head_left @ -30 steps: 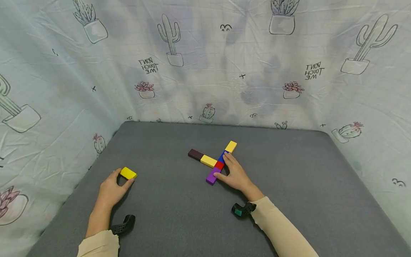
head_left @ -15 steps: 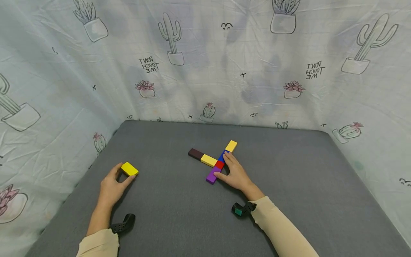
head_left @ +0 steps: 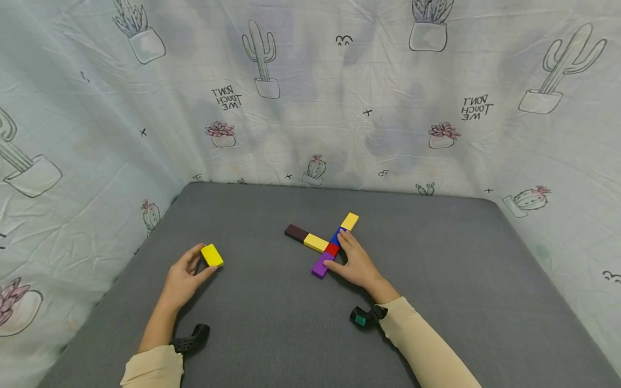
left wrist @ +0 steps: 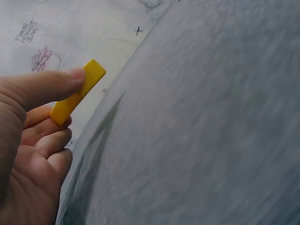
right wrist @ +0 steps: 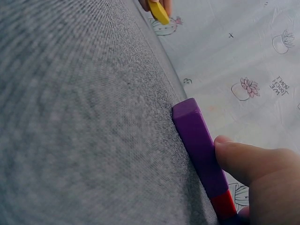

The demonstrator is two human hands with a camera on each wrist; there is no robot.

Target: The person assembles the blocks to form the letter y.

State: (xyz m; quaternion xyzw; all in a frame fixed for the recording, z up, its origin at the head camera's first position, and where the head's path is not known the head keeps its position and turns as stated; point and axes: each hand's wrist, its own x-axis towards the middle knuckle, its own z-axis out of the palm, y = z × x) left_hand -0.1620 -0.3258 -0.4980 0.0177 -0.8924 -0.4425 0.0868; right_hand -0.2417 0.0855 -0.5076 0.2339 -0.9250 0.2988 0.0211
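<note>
My left hand (head_left: 180, 283) pinches a bright yellow block (head_left: 212, 256) between thumb and fingers. In the left wrist view, that flat yellow block (left wrist: 95, 74) is held above the grey surface. My right hand (head_left: 360, 268) lies over a row of blocks, its fingers spread along it. The fingertips rest on a blue block (head_left: 335, 237) and the thumb touches a purple block (head_left: 319, 268). Between those two sits a red block (head_left: 332, 249). A pale yellow block (head_left: 350, 220) tops the row. Another pale yellow block (head_left: 315, 242) and a dark brown block (head_left: 295, 233) branch off to the left.
The grey cloth-covered table (head_left: 271, 323) spreads around both hands. A white curtain (head_left: 310, 97) printed with cacti rises behind the table and along its sides. Each wrist carries a black camera mount, the left mount (head_left: 193, 339) lying close over the table.
My left hand has lifted the bright yellow block and carried it to the right, turning it somewhat. My right hand and the joined row of blocks have stayed in place.
</note>
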